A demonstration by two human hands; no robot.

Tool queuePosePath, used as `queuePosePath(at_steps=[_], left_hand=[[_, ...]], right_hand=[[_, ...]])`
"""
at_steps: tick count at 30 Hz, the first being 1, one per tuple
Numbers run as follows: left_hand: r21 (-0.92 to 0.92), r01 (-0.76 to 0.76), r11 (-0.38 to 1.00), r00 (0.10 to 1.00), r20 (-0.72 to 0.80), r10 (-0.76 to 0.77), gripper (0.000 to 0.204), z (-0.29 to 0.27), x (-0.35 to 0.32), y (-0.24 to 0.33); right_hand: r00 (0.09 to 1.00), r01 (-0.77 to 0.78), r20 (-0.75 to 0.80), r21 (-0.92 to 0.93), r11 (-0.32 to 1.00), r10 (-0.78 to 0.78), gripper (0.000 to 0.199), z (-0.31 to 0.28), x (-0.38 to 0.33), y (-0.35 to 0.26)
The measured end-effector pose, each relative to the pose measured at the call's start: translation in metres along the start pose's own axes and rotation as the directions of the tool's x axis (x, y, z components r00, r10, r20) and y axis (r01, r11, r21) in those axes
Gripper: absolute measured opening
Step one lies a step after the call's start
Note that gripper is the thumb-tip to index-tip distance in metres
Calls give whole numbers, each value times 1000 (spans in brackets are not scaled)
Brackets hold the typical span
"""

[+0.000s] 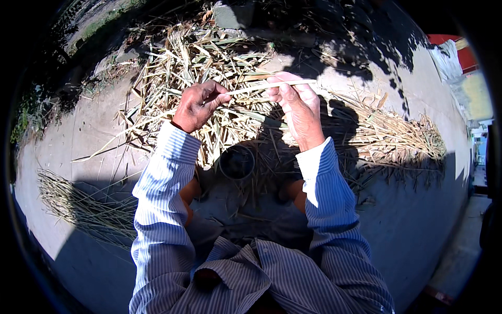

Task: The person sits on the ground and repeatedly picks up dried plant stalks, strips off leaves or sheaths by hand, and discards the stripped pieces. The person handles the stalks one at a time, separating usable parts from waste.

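Observation:
Between my two hands a pale, flat strip of dried stalk is stretched nearly level, its right end slightly higher. My left hand is closed, pinching the strip's left end between thumb and fingertips. With thumb and fingers my right hand grips it near the other end, and a short tip sticks out to the right. Below both hands spreads a large heap of dry, straw-coloured leaves and stalk pieces. A dark round bucket stands between my legs, its contents lost in shadow.
A bundle of long dried stalks lies on the right. Thinner greenish stalks lie at the lower left on the concrete ground. At the far edge sits a grey block; a red object and whitish sheet are far right.

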State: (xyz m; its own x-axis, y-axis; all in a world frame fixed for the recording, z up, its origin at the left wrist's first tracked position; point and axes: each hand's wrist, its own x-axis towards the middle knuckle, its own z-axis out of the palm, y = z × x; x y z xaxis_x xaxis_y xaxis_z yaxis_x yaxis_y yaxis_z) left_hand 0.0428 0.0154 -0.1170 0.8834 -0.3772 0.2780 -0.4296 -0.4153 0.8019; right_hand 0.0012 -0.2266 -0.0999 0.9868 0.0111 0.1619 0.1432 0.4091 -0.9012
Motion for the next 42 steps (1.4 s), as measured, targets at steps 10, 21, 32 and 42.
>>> queuePosePath(at_steps=[10, 21, 32, 42], left_hand=[[280, -307, 910, 927, -129, 353, 20, 23, 11, 15], [693, -367, 621, 804, -99, 587, 22, 23, 13, 24], [513, -353, 782, 872, -122, 474, 21, 29, 13, 20], [465, -370, 804, 891, -68, 449, 17, 40, 11, 32]], right_hand=[[968, -23, -252, -51, 998, 9, 37, 10, -2, 15], [881, -203, -398, 170, 964, 256, 30, 8, -8, 25], [884, 28, -459, -144, 989, -92, 35, -18, -4, 0], [963, -137, -239, -49, 989, 121, 36, -4, -12, 8]])
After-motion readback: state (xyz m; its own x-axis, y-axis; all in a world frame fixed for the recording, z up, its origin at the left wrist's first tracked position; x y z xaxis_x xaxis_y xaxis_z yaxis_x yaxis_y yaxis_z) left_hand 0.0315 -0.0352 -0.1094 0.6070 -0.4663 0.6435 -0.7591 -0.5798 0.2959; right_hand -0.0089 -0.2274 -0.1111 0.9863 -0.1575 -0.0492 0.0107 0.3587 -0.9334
